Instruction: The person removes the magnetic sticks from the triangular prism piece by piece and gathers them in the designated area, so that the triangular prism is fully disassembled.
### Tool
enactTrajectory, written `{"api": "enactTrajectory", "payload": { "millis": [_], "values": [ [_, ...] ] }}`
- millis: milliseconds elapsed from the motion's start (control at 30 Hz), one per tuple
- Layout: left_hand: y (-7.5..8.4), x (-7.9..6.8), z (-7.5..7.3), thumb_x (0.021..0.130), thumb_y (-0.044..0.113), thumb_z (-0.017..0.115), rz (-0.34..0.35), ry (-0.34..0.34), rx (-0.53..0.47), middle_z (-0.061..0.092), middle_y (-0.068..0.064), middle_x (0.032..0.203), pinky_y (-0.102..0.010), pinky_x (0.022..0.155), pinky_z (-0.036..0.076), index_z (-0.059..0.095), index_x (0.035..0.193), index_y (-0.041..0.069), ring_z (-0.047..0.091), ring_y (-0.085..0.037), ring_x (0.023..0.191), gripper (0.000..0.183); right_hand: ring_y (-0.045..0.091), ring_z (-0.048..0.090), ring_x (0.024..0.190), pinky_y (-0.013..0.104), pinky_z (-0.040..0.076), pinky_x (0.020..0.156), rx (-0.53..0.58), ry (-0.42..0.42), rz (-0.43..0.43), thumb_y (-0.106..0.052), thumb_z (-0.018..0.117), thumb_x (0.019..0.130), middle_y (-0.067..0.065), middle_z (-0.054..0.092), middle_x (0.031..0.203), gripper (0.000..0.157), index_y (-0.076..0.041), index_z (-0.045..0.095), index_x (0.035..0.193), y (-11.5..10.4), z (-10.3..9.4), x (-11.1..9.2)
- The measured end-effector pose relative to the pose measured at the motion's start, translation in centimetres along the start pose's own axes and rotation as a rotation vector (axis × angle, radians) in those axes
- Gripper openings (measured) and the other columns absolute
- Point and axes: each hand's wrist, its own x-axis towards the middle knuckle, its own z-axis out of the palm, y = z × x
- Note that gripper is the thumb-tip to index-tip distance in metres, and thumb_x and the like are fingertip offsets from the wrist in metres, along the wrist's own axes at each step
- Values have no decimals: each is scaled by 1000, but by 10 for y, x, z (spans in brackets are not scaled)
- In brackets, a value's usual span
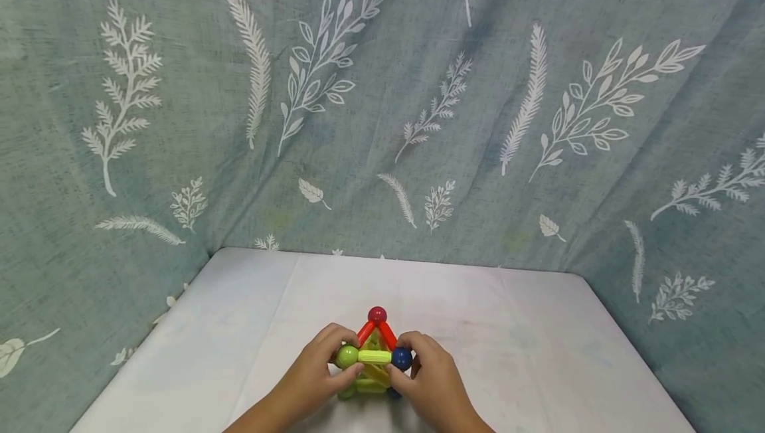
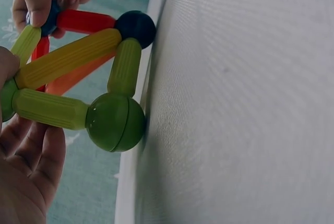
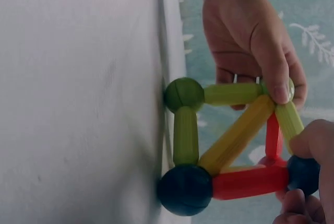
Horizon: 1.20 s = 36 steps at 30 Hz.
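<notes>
A frame of ball-and-stick building toy pieces stands on the table, held between both hands. My left hand (image 1: 317, 368) grips the upper green ball (image 1: 348, 356) with thumb and fingers. On the other side, my right hand (image 1: 433, 373) pinches the upper dark blue ball (image 1: 402, 358). A yellow-green stick (image 1: 374, 356) joins these two balls. Behind it, red sticks (image 1: 388, 335) meet at a red ball (image 1: 377, 315). In the left wrist view, a lower green ball (image 2: 115, 122) and lower blue ball (image 2: 135, 28) sit at the tabletop. A long yellow stick (image 3: 237, 135) runs diagonally across the front.
The white-covered table (image 1: 508, 340) spreads around the hands, its far corners rounded. Green-grey cloth (image 1: 370, 121) with white leaf prints hangs behind it and along both sides.
</notes>
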Motion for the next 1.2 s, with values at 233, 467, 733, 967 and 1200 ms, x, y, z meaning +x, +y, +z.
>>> {"api": "enactTrajectory", "payload": {
  "millis": [233, 467, 733, 967, 1200],
  "values": [
    [2, -1, -1, 93, 31, 81, -21, -8, -1, 58, 9, 113, -22, 80, 58, 62, 111, 25, 58, -7, 95, 27, 3, 54, 67, 20, 51, 59, 74, 21, 21, -20, 86, 84, -11, 61, 90, 28, -25, 70, 107, 0, 2, -2],
    [2, -2, -1, 93, 29, 81, -12, -1, 1, 57, 9, 113, -22, 80, 59, 61, 111, 24, 58, -6, 95, 27, 5, 55, 68, 21, 51, 58, 145, 1, 49, -20, 85, 84, -9, 64, 92, 25, -24, 73, 106, 0, 1, -1],
    [0, 1, 3, 95, 32, 80, 16, 2, -16, 57, 10, 113, -22, 80, 59, 61, 112, 28, 58, -6, 95, 26, 13, 57, 74, 22, 52, 59, 276, -35, 127, -20, 83, 86, -4, 65, 90, 22, -25, 71, 104, 7, 0, 1],
    [1, 1, 3, 94, 31, 81, -16, -2, -6, 57, 9, 113, -22, 80, 59, 62, 112, 24, 58, -7, 94, 27, 21, 60, 77, 26, 58, 61, 492, -99, 232, -19, 82, 88, 5, 68, 97, 24, -16, 71, 108, 9, -1, 3],
    [2, 1, 2, 93, 31, 81, -37, -21, -2, 57, 11, 115, -22, 81, 59, 62, 114, 23, 59, -7, 96, 29, 22, 63, 83, 30, 62, 68, 604, -121, 284, -13, 80, 89, 8, 69, 107, 25, -12, 70, 111, 15, 3, 4]
  ]
}}
